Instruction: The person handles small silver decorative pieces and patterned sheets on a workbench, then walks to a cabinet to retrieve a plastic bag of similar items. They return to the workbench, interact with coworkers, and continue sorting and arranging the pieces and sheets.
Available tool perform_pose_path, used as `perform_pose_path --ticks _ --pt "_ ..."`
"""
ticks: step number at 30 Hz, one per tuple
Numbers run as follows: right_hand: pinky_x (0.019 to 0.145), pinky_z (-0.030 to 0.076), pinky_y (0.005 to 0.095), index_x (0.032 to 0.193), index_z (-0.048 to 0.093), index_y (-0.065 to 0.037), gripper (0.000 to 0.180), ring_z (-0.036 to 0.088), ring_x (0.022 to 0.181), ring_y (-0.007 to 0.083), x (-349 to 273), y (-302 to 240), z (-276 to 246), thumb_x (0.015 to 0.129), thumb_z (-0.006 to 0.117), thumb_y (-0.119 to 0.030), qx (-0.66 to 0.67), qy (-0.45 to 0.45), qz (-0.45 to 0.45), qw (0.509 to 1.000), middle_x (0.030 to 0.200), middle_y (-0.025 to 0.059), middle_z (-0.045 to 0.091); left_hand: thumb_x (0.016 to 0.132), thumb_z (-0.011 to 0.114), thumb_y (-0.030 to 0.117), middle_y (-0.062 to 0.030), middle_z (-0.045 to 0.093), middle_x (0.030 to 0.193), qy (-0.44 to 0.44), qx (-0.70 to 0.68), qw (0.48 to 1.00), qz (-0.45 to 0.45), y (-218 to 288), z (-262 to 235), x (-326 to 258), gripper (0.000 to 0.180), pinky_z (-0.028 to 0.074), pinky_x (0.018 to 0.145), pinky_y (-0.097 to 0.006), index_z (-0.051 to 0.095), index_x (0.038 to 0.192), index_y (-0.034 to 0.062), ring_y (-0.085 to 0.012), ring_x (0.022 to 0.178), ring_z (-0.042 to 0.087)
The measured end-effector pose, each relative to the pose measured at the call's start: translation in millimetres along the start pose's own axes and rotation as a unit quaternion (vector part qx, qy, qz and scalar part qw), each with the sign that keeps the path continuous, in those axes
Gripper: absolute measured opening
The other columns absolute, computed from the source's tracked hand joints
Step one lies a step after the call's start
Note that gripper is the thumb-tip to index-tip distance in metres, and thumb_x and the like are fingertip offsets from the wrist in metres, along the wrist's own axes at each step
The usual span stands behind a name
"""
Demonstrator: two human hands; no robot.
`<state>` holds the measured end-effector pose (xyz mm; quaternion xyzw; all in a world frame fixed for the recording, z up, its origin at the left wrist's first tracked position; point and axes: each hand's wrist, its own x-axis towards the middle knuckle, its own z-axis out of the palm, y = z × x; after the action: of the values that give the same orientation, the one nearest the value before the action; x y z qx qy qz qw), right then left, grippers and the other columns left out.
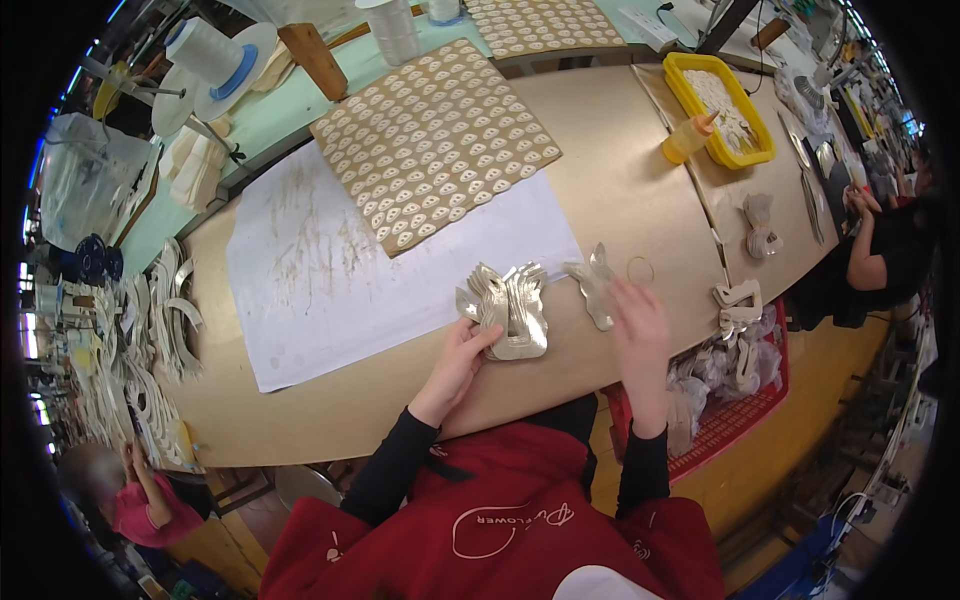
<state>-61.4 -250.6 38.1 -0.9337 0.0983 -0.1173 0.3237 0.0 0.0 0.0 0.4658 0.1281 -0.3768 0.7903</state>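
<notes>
I see my left hand (458, 362) pinching a fanned stack of shiny silver cut-out pieces (510, 308), long axis pointing away; right hand (640, 325), fingers spread, touches a single silver piece (593, 285)

Production workshop, likely footwear or leather-goods assembly. Evidence: a long shared workbench (600, 180) carries a board of small cut pieces (435, 140) at centre far, a yellow tray (722, 105) and glue bottle (688, 138) at far right. Thread cones (205, 50) stand far left. A red basket (745, 385) of cut parts sits near right. Stacked curved pieces (150, 340) lie left.
</notes>
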Motion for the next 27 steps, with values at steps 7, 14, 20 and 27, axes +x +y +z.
perform_pose_path --ticks 7,14,20,27 --pt "0.089 0.048 0.0361 0.116 0.063 -0.001 0.033 0.061 0.101 0.0294 -19.1 -27.2 24.1 0.084 0.066 -0.007 0.06 0.005 -0.047 0.997 0.111 0.0138 0.066 0.089 0.065 0.005 -0.0064 0.064 0.112 -0.002 0.022 0.999 0.025 -1.8 -0.7 -4.4 0.041 0.05 0.089 -0.03 0.047 0.126 0.0013 -0.0146 0.101 0.063" --pt "0.079 0.051 0.0319 0.119 0.06 0.001 0.04 0.064 0.089 0.0221 -21.8 -52.9 40.8 0.083 0.071 -0.012 0.257 -0.078 0.07 0.961 0.104 0.0128 0.066 0.086 0.066 0.005 -0.0074 0.064 0.11 0.047 0.027 0.996 0.075 -3.9 3.2 -11.1 0.044 0.05 0.088 -0.029 0.046 0.125 0.0023 -0.0146 0.101 0.062" --pt "0.089 0.047 0.0363 0.122 0.058 0.0 0.041 0.061 0.1 0.0279 0.8 -20.4 29.2 0.084 0.068 -0.009 0.1 0.026 0.046 0.994 0.113 0.0153 0.063 0.082 0.064 0.008 -0.0085 0.062 0.117 0.124 0.015 0.981 0.146 29.6 -41.0 -35.9 0.048 0.049 0.092 -0.034 0.047 0.127 0.0007 -0.0182 0.105 0.061" --pt "0.096 0.042 0.0395 0.123 0.057 -0.002 0.046 0.054 0.108 0.0307 8.3 12.4 29.2 0.08 0.07 -0.009 -0.072 0.04 0.037 0.996 0.111 0.0134 0.062 0.083 0.061 0.009 -0.0086 0.061 0.117 0.212 0.044 0.961 0.171 45.6 -82.9 -51.1 0.047 0.048 0.092 -0.034 0.048 0.128 0.0003 -0.0187 0.104 0.061"
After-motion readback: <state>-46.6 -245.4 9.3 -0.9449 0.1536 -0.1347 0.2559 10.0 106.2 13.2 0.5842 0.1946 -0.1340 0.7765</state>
